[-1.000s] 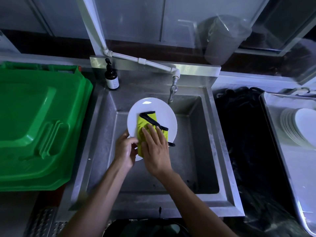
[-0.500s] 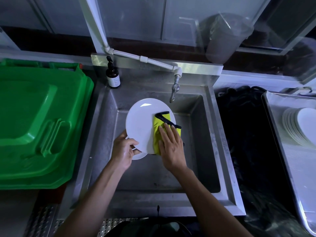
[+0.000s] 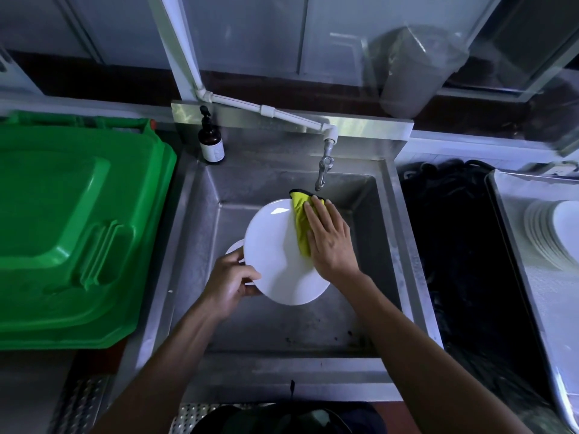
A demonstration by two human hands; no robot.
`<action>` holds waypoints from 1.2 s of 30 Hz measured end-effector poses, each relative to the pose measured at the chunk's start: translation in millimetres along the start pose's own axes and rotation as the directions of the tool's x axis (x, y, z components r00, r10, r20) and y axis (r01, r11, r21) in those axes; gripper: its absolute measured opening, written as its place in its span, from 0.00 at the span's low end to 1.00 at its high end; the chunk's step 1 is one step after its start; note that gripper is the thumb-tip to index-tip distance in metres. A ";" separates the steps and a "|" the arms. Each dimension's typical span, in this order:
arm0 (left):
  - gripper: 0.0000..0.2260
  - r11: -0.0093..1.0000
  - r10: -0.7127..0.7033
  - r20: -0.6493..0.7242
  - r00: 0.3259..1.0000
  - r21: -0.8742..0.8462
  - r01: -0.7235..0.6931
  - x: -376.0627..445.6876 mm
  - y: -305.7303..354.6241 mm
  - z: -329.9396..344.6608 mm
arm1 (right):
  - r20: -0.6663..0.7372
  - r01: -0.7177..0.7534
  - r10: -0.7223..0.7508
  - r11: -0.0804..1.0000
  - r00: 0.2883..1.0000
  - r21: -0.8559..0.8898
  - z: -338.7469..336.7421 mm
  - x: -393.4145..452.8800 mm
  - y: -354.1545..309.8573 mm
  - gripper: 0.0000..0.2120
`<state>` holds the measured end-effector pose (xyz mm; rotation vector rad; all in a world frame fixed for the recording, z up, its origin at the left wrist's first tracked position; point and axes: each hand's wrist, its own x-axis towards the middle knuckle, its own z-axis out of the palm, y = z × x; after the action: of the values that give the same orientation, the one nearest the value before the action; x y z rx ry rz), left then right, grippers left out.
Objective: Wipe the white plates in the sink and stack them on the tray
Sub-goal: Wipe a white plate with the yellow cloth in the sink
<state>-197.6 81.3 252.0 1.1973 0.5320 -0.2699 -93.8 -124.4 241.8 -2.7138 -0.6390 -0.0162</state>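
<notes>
Nearest us, our left hand (image 3: 230,281) gripped the white plate (image 3: 275,255) at its 8 o'clock rim, thumb curled over the face and fingers tucked behind, holding it tilted above the sink (image 3: 316,327). To wipe well here, we judged that this grip had to stay firm against the push of the cloth, and that the strokes should run clean out to the rim, the plate being turned so no arc was missed.

Farther in, our right hand (image 3: 330,239) lay flat on the yellow cloth (image 3: 301,220), fingers straight and close together, pressing it onto the plate's 2 o'clock edge; the cloth's black-trimmed corner stuck out past the rim, just below the tap (image 3: 324,170). Behind the held plate, at its 9 o'clock, the edge of 1 more plate (image 3: 233,247) peeked out. Well off at 3 o'clock, the tray (image 3: 513,214) held the stack of plates (image 3: 545,236).
</notes>
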 end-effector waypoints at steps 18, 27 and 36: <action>0.23 0.999 0.052 0.043 0.998 -0.008 -0.052 0.7 1.5 -2.6 | -0.046 0.371 -0.368 0.919 0.929 0.132 30.3 -18.7 -64.0 0.31; 0.18 1.000 0.018 0.083 0.996 0.004 -0.018 -1.7 0.1 -5.6 | -0.024 0.463 -0.464 0.877 0.885 0.126 17.4 -18.8 -62.2 0.27; 0.21 1.000 0.004 -0.073 0.997 0.026 -0.002 -0.6 -3.4 -7.9 | 0.009 0.405 -0.405 0.914 0.914 0.039 -4.1 27.2 -69.2 0.21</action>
<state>-201.7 87.4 247.5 1.2364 0.5922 -0.2315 -99.1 -56.3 271.3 -2.4984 -1.1844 -0.0842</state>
